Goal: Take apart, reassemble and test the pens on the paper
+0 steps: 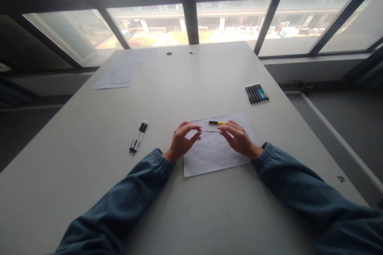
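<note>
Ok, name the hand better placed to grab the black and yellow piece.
Probably the right hand: the piece has its yellow end beside it, away from the left hand. Both pinch a thin rod.

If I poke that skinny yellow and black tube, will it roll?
The slim yellow-and-black plastic-looking tube would probably roll, since it looks round. Being thin, it's likely light. The nearby right hand might block it.
</note>
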`<state>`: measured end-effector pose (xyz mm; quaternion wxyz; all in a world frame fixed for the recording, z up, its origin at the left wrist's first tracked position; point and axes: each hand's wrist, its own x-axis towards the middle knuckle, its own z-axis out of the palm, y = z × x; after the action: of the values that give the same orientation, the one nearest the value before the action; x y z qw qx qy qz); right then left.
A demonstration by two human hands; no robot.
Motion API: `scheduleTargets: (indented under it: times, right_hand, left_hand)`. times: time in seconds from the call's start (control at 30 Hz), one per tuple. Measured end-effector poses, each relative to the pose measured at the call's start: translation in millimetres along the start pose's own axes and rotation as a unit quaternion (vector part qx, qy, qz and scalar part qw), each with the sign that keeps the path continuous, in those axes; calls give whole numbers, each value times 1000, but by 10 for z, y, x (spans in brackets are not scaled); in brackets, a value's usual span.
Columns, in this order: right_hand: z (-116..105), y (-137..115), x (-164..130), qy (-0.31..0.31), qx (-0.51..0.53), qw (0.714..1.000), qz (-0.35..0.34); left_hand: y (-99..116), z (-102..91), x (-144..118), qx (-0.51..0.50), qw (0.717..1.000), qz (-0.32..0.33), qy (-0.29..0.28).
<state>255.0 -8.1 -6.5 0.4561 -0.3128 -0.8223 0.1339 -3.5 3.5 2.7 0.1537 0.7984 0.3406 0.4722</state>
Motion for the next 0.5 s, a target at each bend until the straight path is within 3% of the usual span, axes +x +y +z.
scheduleTargets:
  times: [0.5]
  right_hand:
    - [-13,-9,16,-13,-25,1000,10]
  left_hand:
    - [-22,1,-10,3,1000,6,-7]
